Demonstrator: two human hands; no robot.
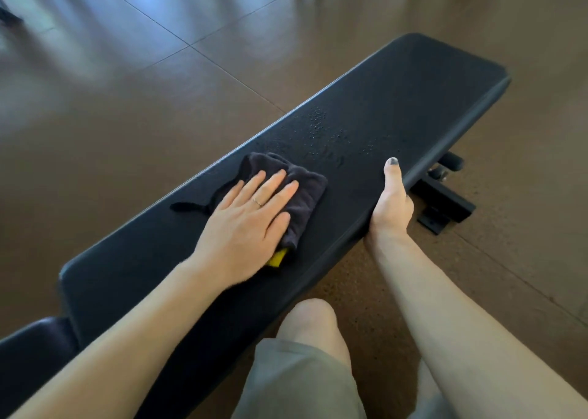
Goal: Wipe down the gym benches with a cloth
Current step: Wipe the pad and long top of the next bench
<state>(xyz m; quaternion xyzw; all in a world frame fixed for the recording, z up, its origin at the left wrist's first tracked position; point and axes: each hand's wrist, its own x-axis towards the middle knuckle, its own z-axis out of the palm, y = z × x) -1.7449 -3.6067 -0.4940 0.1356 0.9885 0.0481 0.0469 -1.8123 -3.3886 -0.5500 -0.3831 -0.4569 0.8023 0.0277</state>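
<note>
The left hand lies flat, fingers straight, pressing the cloth onto the bench — droplets lie just beyond, far-right along its length; the right hand grips the near edge.

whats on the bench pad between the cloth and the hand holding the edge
In the head view, only bare black pad with scattered water droplets lies between the cloth under the left hand and the right hand gripping the edge.
</note>
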